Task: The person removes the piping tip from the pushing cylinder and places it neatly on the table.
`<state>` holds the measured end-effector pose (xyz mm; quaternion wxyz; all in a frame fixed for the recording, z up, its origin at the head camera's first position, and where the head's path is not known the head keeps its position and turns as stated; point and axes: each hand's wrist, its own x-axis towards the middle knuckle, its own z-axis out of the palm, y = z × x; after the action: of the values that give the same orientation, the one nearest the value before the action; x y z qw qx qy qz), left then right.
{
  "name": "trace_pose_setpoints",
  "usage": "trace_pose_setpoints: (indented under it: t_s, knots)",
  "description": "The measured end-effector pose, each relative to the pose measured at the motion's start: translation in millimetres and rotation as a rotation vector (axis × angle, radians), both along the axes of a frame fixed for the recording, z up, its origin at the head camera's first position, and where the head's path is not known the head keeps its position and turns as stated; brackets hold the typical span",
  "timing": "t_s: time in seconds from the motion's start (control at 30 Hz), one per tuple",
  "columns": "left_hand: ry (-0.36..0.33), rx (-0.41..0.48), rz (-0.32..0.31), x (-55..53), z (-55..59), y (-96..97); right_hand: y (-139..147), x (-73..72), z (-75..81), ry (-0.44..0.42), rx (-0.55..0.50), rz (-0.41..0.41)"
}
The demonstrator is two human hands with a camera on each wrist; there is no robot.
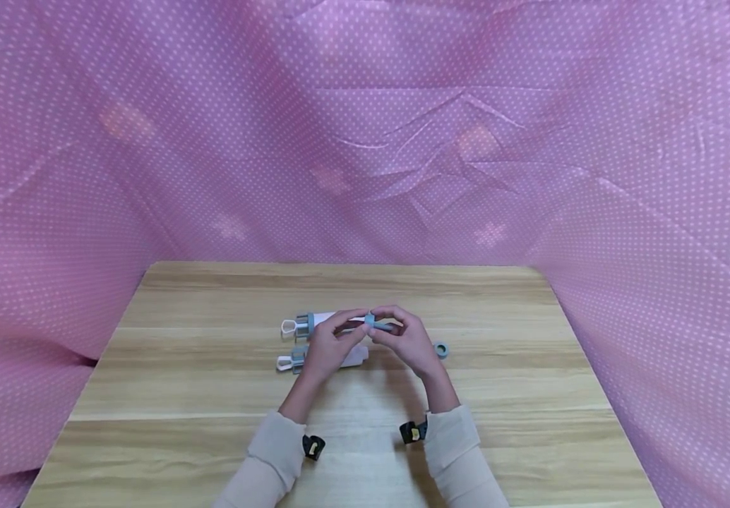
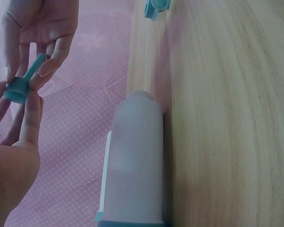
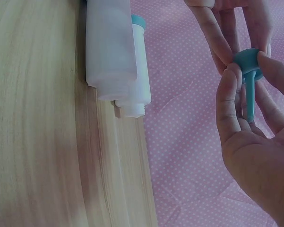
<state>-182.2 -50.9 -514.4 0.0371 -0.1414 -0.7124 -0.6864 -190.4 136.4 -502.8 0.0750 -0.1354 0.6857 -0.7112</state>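
Together, my left hand (image 1: 333, 342) and right hand (image 1: 406, 339) pinch a small teal nozzle (image 1: 369, 321) between thumbs and fingertips, just below the middle of the head view. My grip is narrow on both sides, with the fingertips close together around its round cap (image 3: 247, 57). The thin stem (image 3: 250, 97) points down the frame toward my right palm in the right wrist view; in the left wrist view I have the nozzle at the left edge, raised above the table (image 1: 517, 423).

Left of centre in the head view lie two white tubes with teal fittings and pale looped handles: the upper tube (image 1: 322, 319) is partly behind my left hand, and the lower tube (image 1: 356, 357) passes beneath it. Right of my right hand, a teal ring-ended piece (image 1: 441, 350) rests on the wood. My pale sleeves (image 1: 279, 446) come in from the bottom edge, and a pink dotted cloth (image 1: 365, 141) fills the upper frame.
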Motion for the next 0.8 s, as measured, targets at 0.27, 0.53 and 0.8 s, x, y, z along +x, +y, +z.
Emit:
trace_pose_setpoints:
  t_s: [0.27, 0.53, 0.8]
  knots:
    - [0.026, 0.054, 0.048, 2.5, 0.9, 1.6, 9, 3.0, -9.4, -0.025, 0.028, 0.03]
    - [0.01, 0.062, 0.114, 4.6, -1.7, 0.6, 13, 4.9, -17.0, -0.04, 0.014, -0.01]
    - [-0.009, 0.092, 0.124, 7.5, -4.1, -0.2, 16, 6.6, -15.3, -0.028, -0.013, -0.045]
